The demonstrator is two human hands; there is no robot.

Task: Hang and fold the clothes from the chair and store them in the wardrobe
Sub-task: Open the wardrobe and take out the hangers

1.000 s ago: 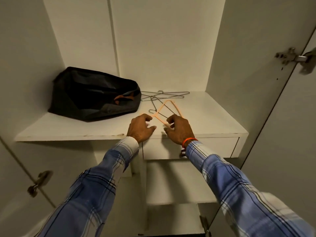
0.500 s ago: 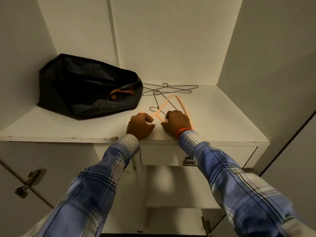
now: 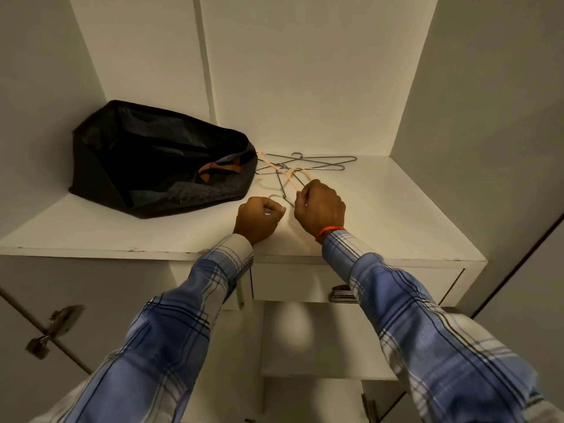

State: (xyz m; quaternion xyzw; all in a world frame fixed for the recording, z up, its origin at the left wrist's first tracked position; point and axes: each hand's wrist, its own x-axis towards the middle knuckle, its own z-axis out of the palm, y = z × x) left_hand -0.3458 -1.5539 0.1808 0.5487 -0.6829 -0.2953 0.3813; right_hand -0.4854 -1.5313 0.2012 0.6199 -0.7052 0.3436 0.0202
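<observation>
Two hands work on the white wardrobe shelf (image 3: 396,215): right hand (image 3: 320,206) grips a thin orange hanger (image 3: 290,181); left hand (image 3: 259,218) is curled, contents unclear. Grey wire hangers (image 3: 317,163) tangle just beyond, black fabric bag (image 3: 152,160) left.

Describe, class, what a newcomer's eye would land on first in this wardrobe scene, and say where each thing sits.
Two hands meet at the front of the white shelf: the right hand pinches an orange hanger, while the left hand is curled beside a metal hook. Behind lie tangled wire hangers, and a black bag fills the shelf's left side.
</observation>
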